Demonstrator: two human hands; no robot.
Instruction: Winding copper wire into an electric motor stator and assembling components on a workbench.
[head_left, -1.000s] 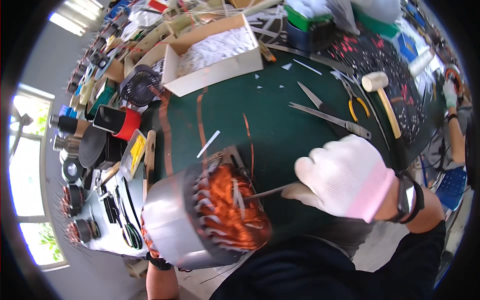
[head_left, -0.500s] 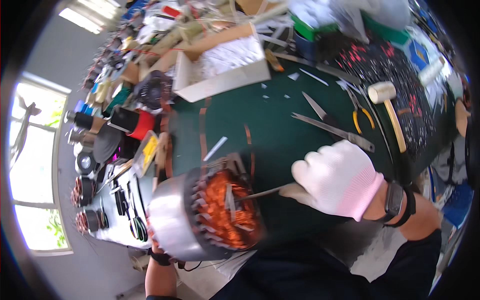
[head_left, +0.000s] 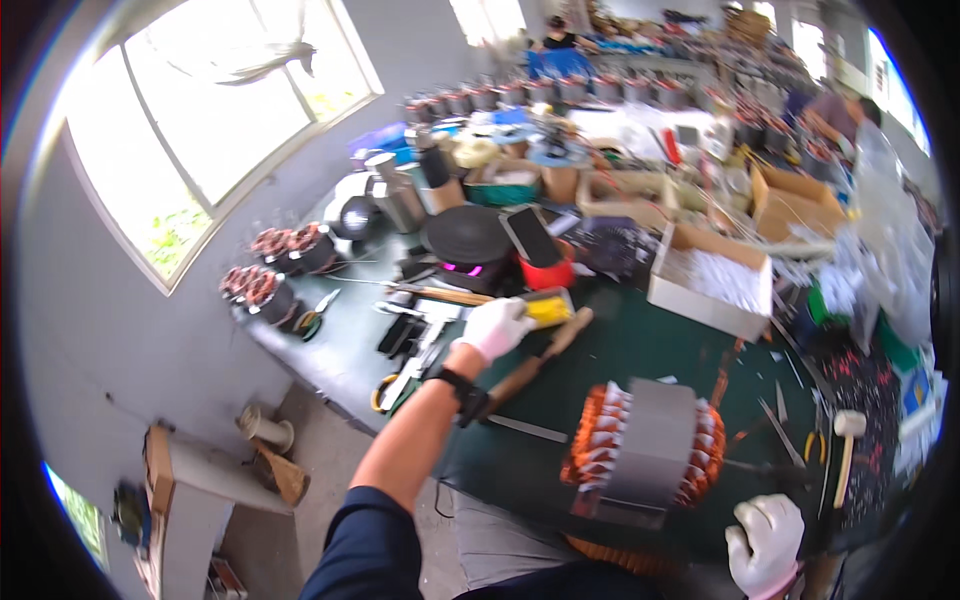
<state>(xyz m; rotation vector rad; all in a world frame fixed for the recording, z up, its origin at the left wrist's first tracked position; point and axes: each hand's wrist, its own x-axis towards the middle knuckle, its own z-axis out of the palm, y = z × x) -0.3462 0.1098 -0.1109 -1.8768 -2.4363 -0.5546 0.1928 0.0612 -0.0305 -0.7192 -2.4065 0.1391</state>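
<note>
Left fingers (head_left: pixel 524 317): tips blurred at the tray (head_left: pixel 568 296); contact with the yellow strips (head_left: pixel 545 311) cannot be told. Right fingers (head_left: pixel 744 516): forearm below them cut off by lower edge. Stator (head_left: pixel 652 452), left of right fingers: bore and underside hidden. Rod (head_left: pixel 748 466), just above right fingers: blurred. People (head_left: pixel 836 116) far beyond left fingers: too small, blurred; actions unclear.

Dark green workbench (head_left: pixel 620 345), tools across it
1 large wound stator (head_left: pixel 655 455) lies on its side near the front edge; right of it, yellow-handled pliers (head_left: pixel 823 448) and 1 mallet (head_left: pixel 845 460); left, 1 wooden paddle-shaped tool (head_left: pixel 522 378) and 1 metal strip (head_left: pixel 527 429); farther back, 1 tray (head_left: pixel 570 304) of yellow strips (head_left: pixel 547 311) and 1 open white box (head_left: pixel 705 312).
</note>
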